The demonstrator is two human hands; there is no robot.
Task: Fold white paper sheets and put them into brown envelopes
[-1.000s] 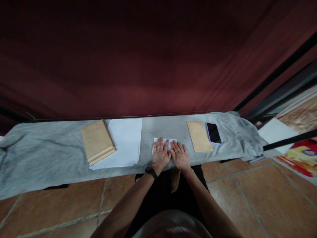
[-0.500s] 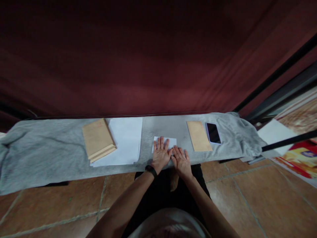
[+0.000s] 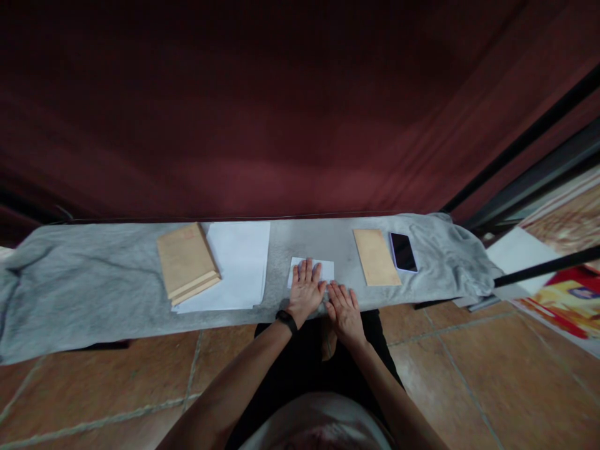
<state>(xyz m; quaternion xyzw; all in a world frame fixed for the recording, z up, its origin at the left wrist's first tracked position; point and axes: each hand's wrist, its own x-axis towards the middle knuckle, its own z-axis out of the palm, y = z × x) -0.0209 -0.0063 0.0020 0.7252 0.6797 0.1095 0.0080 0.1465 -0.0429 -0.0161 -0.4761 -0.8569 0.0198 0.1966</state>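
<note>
A small folded white sheet of paper (image 3: 327, 269) lies on the grey cloth in front of me. My left hand (image 3: 306, 292) rests flat on it with fingers stretched out, covering much of its left and middle part. Just to the right, my right hand (image 3: 345, 311) lies flat near the paper's lower right corner, fingers extended; whether its fingertips touch the paper I cannot tell. Neither hand grips anything. A black band (image 3: 286, 320) circles my left wrist.
Left of the hands, a stack of brown envelopes (image 3: 186, 257) overlaps a pile of white paper sheets (image 3: 241, 262). On the right lie a single brown envelope (image 3: 376, 256) and a phone (image 3: 403, 252). The grey cloth (image 3: 94, 275) covers a narrow bench against a dark red wall (image 3: 281, 156).
My right hand has shifted slightly down, away from the paper's edge. The left hand stays flat on the paper, nearly unmoved.
</note>
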